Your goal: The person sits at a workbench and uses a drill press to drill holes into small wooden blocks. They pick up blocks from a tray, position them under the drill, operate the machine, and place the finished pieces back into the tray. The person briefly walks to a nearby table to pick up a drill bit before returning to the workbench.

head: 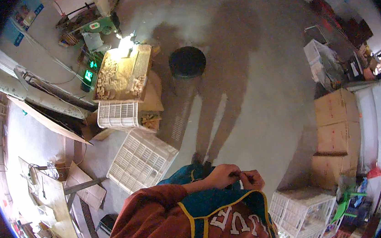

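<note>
My left hand (223,176) and my right hand (251,180) meet in front of my waist, by the upper edge of a dark teal apron (205,203) with yellow trim. The fingertips of both are bent and close together; whether something thin lies between them is too small to tell. The apron hangs over a rust-red sweatshirt (152,219). Beyond the hands, a round black stool (187,62) stands on the floor. Up and to the left, a lit tray (147,59) holds many small wooden pieces (105,79).
White plastic crates (141,160) stand at the left, below the tray. A wooden table (52,197) is at the lower left. Stacked cardboard boxes (332,122) and more white crates (302,211) stand at the right. A green machine (99,24) is at the upper left.
</note>
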Demonstrator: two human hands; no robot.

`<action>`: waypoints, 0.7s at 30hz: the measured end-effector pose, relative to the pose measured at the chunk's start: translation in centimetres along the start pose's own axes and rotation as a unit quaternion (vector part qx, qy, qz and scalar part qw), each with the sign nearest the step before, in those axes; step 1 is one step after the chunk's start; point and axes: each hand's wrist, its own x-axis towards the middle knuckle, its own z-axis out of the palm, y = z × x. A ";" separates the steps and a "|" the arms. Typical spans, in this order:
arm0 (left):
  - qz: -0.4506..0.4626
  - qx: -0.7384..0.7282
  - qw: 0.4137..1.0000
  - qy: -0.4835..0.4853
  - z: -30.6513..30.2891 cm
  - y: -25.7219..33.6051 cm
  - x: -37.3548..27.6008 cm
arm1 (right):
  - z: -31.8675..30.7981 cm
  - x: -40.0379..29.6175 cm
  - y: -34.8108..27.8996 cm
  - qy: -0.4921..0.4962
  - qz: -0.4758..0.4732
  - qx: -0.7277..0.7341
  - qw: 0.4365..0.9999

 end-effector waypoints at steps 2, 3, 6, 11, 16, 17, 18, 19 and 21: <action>-0.011 0.048 0.999 0.010 -2.9 -0.2 3.8 | 0.4 5.4 -0.9 -0.045 -0.024 -0.017 0.999; -0.032 0.067 0.997 0.013 -4.3 -0.6 5.4 | 1.0 7.9 -1.2 -0.073 -0.032 -0.015 0.997; -0.144 0.139 0.979 0.031 -8.7 -3.2 10.3 | 3.2 17.6 -1.5 -0.098 -0.117 -0.004 0.988; -0.317 0.122 0.878 0.337 -15.4 -9.2 13.4 | 6.5 36.8 1.9 -0.214 -0.122 -0.026 0.969; -0.444 -0.028 0.739 0.505 -16.8 -12.6 11.9 | 8.9 50.5 10.1 -0.541 -0.172 -0.316 0.761; -0.446 -0.043 0.715 0.536 -16.3 -13.3 12.4 | 10.3 52.4 11.8 -0.595 -0.184 -0.338 0.706; -0.466 -0.064 0.685 0.556 -15.8 -13.9 13.0 | 11.7 54.4 13.2 -0.644 -0.193 -0.360 0.647; -0.485 -0.076 0.655 0.574 -15.6 -14.8 13.8 | 13.4 56.3 14.1 -0.664 -0.201 -0.370 0.617; -0.419 -0.174 0.638 0.622 -16.5 -17.0 15.9 | 17.4 59.8 14.4 -0.694 -0.201 -0.422 0.548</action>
